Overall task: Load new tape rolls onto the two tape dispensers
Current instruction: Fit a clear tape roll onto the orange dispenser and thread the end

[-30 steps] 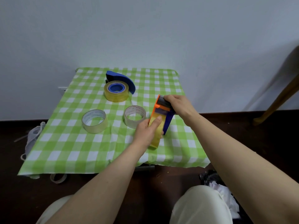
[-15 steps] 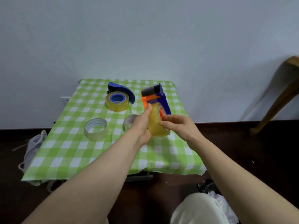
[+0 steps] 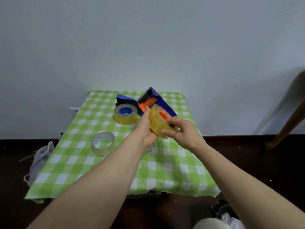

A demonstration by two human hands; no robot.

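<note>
- Both your hands are up over the checked table (image 3: 69,164): left hand (image 3: 145,128) cups the yellowish tape roll (image 3: 157,123), right hand (image 3: 183,131) pinches its rim with curled fingers.
- It's sitting on the orange-blue dispenser (image 3: 155,101).
- Second dispenser (image 3: 126,100) with its roll is at 10 o'clock, spare roll (image 3: 103,143) at 8.

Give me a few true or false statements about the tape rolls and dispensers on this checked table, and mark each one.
1. Both hands hold the orange and blue dispenser above the table. True: the left hand and right hand grip it together.
2. The roll on it is bright red. False: it is yellowish clear tape.
3. The second dispenser lies on the checked cloth. True.
4. The near-left clear roll sits on a dispenser. False: it lies loose on the cloth.
</note>
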